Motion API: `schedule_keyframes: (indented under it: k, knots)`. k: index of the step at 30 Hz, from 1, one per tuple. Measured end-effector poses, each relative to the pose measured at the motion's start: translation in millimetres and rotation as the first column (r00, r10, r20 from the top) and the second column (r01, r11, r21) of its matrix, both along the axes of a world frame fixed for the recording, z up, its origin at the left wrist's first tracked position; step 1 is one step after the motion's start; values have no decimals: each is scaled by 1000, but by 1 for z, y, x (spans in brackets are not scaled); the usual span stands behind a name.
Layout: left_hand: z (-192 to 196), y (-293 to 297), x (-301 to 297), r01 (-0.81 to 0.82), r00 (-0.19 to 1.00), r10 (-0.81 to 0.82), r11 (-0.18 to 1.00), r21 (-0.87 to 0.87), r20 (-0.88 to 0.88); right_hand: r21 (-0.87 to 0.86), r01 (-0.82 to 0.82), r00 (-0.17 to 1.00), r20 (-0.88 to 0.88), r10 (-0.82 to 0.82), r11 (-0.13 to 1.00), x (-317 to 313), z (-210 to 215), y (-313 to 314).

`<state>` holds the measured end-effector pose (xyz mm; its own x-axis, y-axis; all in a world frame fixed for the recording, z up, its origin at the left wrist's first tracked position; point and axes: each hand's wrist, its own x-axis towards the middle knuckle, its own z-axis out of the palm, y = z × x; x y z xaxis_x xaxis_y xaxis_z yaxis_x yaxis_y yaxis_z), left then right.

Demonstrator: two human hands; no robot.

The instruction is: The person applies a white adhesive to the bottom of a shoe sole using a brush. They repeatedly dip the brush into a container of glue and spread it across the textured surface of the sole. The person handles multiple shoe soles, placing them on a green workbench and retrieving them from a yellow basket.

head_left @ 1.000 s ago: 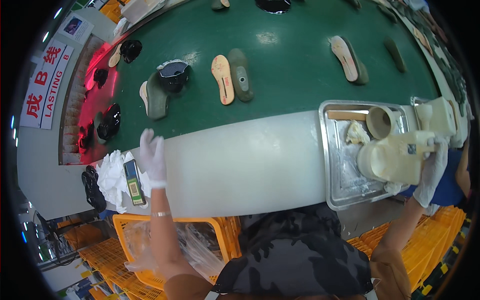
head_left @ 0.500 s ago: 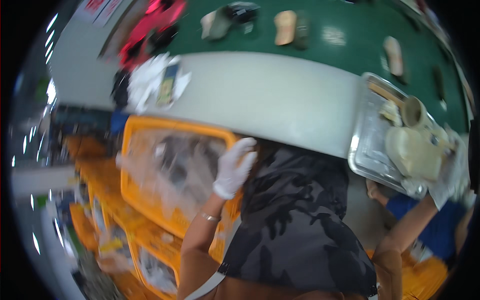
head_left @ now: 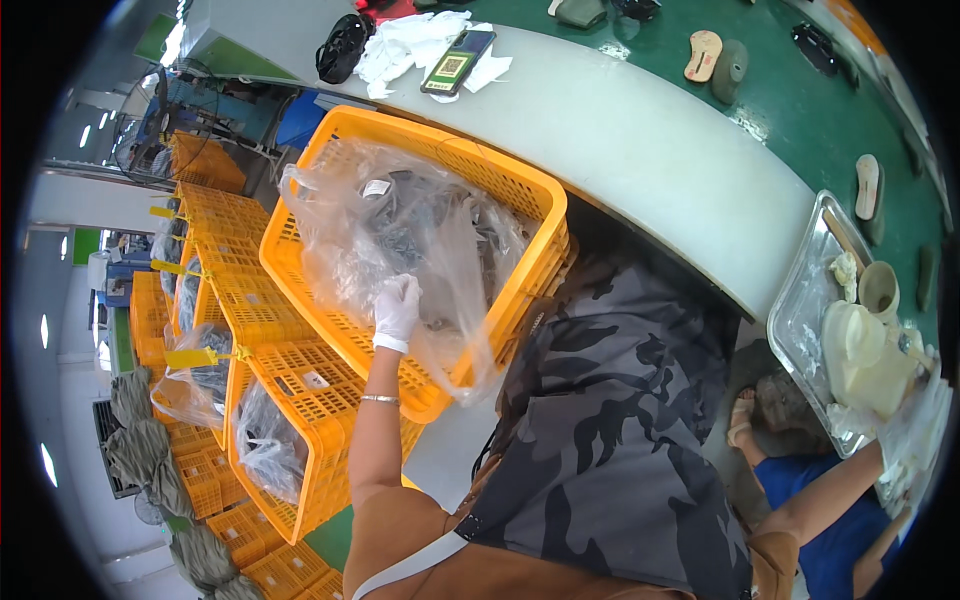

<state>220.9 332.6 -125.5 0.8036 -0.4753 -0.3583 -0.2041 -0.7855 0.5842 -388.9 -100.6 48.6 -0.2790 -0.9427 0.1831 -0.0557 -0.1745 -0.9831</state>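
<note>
My left hand (head_left: 397,312), in a white glove, has its fingers curled on a clear plastic bag (head_left: 345,225). The bag lies loose in a yellow perforated crate (head_left: 325,335), with dark grey items (head_left: 410,205) and a small white label showing through it. Far to the right, my gloved right hand (head_left: 912,435) is beside a metal tray (head_left: 783,335), close to a cream plastic container (head_left: 862,355). Its fingers are lost among whitish shapes at the picture's rim, so what they hold is hidden. A beige cup (head_left: 879,290) stands behind the container.
A pale worktop (head_left: 640,150) carries white cloths (head_left: 410,50) and a phone (head_left: 458,65). Beyond it, insoles (head_left: 703,55) and dark soles (head_left: 730,72) lie on a green surface. More yellow crates (head_left: 310,410) stand at left. Another person's blue-clothed leg (head_left: 825,520) is at lower right.
The view has swung left, bringing more of the crates into sight. My left hand has moved from the crate's right edge onto the plastic bag inside. The right hand stays by the tray.
</note>
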Motion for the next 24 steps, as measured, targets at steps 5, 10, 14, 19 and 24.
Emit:
schedule_keyframes:
  k: [5, 10, 14, 19, 24]
  knots:
    - [-42, -7, 19, 223, 809, -388, 898, 381, 441, -33, -47, 997, -65, 45, 998, -4, -1, -2]
    - [-41, -38, -5, 556, 590, -790, 548, 625, 169, -10, 51, 983, -173, -52, 999, -7, -3, -6]
    - [-136, -4, -36, 749, 488, -873, 408, 523, -18, -18, 104, 969, -222, -106, 994, 4, -1, -4]
    - [-149, 26, -2, 427, 685, -266, 901, 78, -679, -3, 88, 852, -517, -77, 996, -3, 3, 4]
    - [-65, -8, 57, -365, 677, 225, 929, -55, -701, -13, 116, 862, -496, -107, 993, -41, -8, -12]
